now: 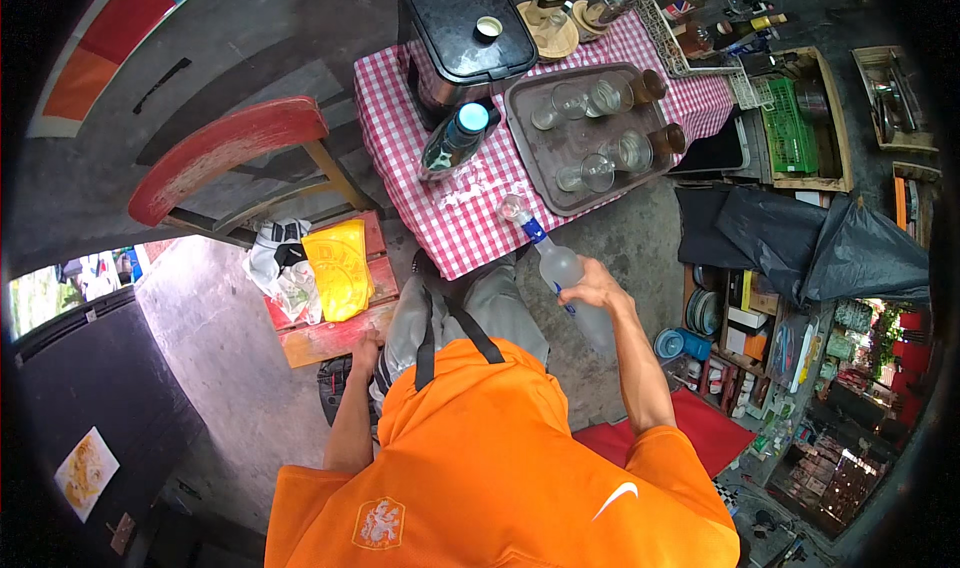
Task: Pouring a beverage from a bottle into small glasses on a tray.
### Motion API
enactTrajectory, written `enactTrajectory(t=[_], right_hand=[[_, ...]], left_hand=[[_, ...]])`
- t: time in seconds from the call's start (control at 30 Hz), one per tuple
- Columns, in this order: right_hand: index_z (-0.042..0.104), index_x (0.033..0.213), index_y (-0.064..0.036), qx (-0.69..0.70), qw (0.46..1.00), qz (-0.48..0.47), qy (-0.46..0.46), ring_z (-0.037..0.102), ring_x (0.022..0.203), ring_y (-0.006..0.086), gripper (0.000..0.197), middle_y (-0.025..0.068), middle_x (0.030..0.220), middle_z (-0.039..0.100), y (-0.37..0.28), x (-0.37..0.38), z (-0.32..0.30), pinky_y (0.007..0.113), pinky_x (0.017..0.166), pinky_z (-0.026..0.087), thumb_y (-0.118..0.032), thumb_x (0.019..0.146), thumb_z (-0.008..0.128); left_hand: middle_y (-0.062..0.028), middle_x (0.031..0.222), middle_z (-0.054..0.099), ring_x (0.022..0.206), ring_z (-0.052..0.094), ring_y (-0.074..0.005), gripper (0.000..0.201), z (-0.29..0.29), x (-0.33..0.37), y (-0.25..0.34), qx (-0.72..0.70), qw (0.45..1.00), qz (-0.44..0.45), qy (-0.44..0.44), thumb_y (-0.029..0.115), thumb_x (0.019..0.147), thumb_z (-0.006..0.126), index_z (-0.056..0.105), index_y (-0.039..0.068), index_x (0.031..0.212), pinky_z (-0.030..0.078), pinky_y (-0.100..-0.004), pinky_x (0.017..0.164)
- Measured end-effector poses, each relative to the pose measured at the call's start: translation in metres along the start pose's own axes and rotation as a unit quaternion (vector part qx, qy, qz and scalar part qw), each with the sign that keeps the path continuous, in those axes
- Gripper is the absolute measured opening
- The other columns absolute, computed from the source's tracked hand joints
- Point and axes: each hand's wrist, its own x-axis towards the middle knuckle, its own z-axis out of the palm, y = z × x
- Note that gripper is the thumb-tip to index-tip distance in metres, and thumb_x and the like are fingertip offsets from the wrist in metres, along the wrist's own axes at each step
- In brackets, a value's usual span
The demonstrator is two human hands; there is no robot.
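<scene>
My right hand (597,286) is wrapped round a pale, translucent bottle (562,265) with a blue label at its neck. The bottle lies slanted, its clear rounded top end over the near edge of the checked tablecloth (455,243). Low beside my left thigh, my left hand (368,352) is at the front edge of the red wooden chair's seat (325,340); its fingers show too small to read. A brown tray (562,153) on the table carries several clear glasses (630,151) and amber ones (667,140). Left of it stands a dark bottle with a light-blue cap (471,119).
A black lidded container (465,28) stands at the table's back left. A wire basket of bottles (690,38) is at the back right. A yellow bag (340,270) lies on the chair seat. Shelves under black plastic sheeting (790,233) line the right side.
</scene>
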Motion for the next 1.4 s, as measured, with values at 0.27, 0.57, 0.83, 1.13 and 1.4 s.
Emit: enactTrajectory(t=[0.27,0.57,0.83,1.13,1.4], right_hand=[[0.058,0.106,0.0024,-0.010,1.000,-0.006,0.013,0.062,0.089,0.0278,0.063,0.0161,0.091,0.066,-0.009,-0.007,-0.004,0.035,0.081,0.047,-0.018,0.049,0.076],[0.059,0.107,0.0016,-0.042,0.999,-0.001,0.014,0.062,0.095,0.0329,0.068,0.0205,0.098,0.065,-0.011,-0.008,-0.006,0.037,0.084,0.048,-0.024,0.047,0.079],[0.059,0.107,0.0011,-0.022,1.000,-0.002,0.012,0.061,0.097,0.0331,0.069,0.0201,0.100,0.064,-0.010,-0.010,-0.006,0.038,0.084,0.047,-0.025,0.046,0.079],[0.059,0.108,0.0004,-0.024,1.000,0.009,0.002,0.061,0.097,0.0332,0.070,0.0200,0.100,0.064,-0.008,-0.007,-0.005,0.038,0.085,0.047,-0.025,0.046,0.078],[0.058,0.109,0.0014,-0.016,1.000,-0.008,0.012,0.062,0.090,0.0284,0.066,0.0169,0.092,0.065,0.004,0.001,0.002,0.035,0.082,0.047,-0.018,0.049,0.077]], left_hand=[[-0.0203,0.106,0.062,0.098,0.056,-0.0245,0.067,0.002,-0.005,0.004,-0.012,1.000,0.003,0.011,0.053,0.094,0.035,0.051,-0.005,0.125,0.041,-0.0330,0.089],[-0.0194,0.106,0.062,0.096,0.056,-0.0239,0.066,0.002,0.006,-0.008,-0.042,0.999,-0.004,0.016,0.052,0.093,0.038,0.051,-0.005,0.125,0.041,-0.0318,0.087],[-0.0192,0.105,0.063,0.096,0.056,-0.0232,0.066,0.002,-0.009,0.009,-0.004,1.000,0.003,0.017,0.051,0.094,0.037,0.051,-0.005,0.125,0.041,-0.0312,0.087],[-0.0202,0.102,0.063,0.097,0.056,-0.0251,0.066,0.002,-0.015,0.017,0.010,1.000,0.004,0.025,0.052,0.095,0.035,0.052,-0.005,0.123,0.040,-0.0341,0.089],[-0.0187,0.100,0.063,0.095,0.056,-0.0236,0.062,0.003,-0.015,0.015,-0.004,1.000,0.016,0.020,0.048,0.095,0.038,0.052,-0.005,0.123,0.041,-0.0321,0.087]])
